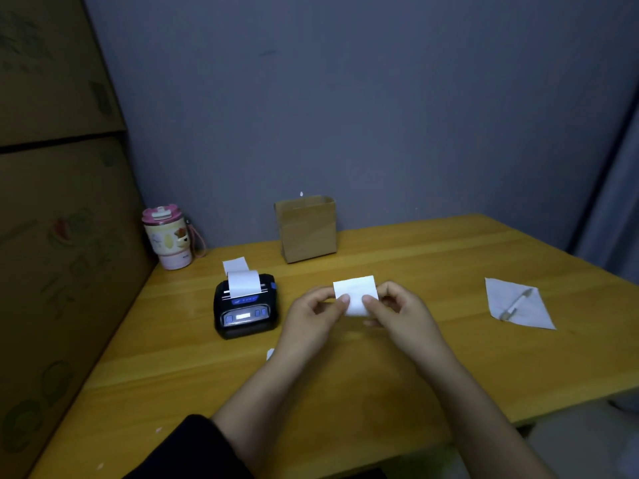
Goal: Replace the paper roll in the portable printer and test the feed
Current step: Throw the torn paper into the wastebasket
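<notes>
Left hand (pixel 313 311): grip pinched on the left edge of a small white paper slip (pixel 356 294), thumb on its face.
Right hand (pixel 397 311): grip pinched on the slip's right edge, held above the middle of the wooden tabletop (pixel 432 271).
Printer: black portable printer (pixel 246 305) toward the left edge, white paper strip (pixel 243 283) curling from its slot.
Far edge: brown paper bag (pixel 306 229); pink lidded cup (pixel 167 238) at the far left corner.
Right edge: white sheet (pixel 529 312) with a pen (pixel 517 302) on it.

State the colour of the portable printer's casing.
Black, with blue buttons; the printer shows best in the head view.

Glossy black plastic printer (pixel 246 307); smooth varnished wood table (pixel 415 257); matt brown paper bag (pixel 307 229).
</notes>
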